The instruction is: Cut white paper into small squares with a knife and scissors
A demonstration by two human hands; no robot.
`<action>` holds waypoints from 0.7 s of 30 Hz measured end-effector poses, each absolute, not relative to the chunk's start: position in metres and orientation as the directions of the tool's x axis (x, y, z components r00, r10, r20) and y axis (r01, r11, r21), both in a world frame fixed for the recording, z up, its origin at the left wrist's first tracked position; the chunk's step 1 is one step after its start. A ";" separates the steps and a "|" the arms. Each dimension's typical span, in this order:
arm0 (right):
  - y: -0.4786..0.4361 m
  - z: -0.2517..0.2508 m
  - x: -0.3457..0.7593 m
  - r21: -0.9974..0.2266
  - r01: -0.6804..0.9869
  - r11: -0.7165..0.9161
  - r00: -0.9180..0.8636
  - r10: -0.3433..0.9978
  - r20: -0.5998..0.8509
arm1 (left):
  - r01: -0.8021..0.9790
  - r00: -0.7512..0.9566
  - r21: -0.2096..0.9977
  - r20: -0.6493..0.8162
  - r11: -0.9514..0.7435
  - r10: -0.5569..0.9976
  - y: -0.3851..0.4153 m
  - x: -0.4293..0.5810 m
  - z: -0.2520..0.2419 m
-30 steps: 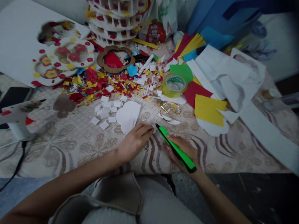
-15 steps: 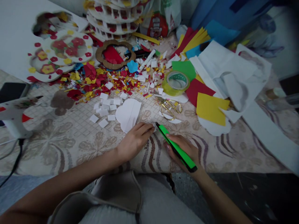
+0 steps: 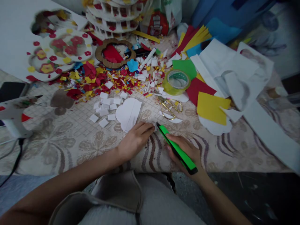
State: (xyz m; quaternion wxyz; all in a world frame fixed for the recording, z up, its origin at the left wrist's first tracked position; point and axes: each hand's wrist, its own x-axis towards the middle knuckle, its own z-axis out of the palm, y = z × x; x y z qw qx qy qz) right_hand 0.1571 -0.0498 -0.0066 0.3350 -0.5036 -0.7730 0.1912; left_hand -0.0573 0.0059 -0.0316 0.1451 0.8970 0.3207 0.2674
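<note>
Seeing almost no change, I keep my right hand (image 3: 187,150) clamped on the green cutter (image 3: 177,150), tip beside the white scrap (image 3: 155,125) at my left hand (image 3: 135,139), its fingers bunched, grip unclear: slow, careful work, I judge.

The utility knife (image 3: 177,148) has a bright green body with black edges and a black end. The scalloped cutout (image 3: 128,114) and the small squares (image 3: 106,106) are plain white. The scissors (image 3: 172,109) show gold handles. The tape roll (image 3: 176,89) is a translucent yellow, with green inside its core. The tablecloth (image 3: 93,161) is beige, patterned with brownish flowers, a fine grid and wavy stripes in brown and greyish purple. The scraps (image 3: 122,84) mix red, yellow and white. One flower cutout (image 3: 132,65) is light blue, and the scalloped ring (image 3: 99,53) is brown. The glue gun (image 3: 14,112) is white with a red trigger.
</note>
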 end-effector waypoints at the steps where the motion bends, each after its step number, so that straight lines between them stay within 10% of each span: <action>1: -0.051 -0.007 0.157 -0.631 0.655 0.416 -0.258 0.908 0.330 | 0.499 0.649 0.435 0.386 -0.750 0.656 0.006 -0.057 -0.032; 21: -0.081 -0.016 0.162 -0.650 0.704 0.286 -0.080 0.942 0.327 | 0.478 0.637 0.479 0.388 -0.736 0.666 0.006 -0.057 -0.033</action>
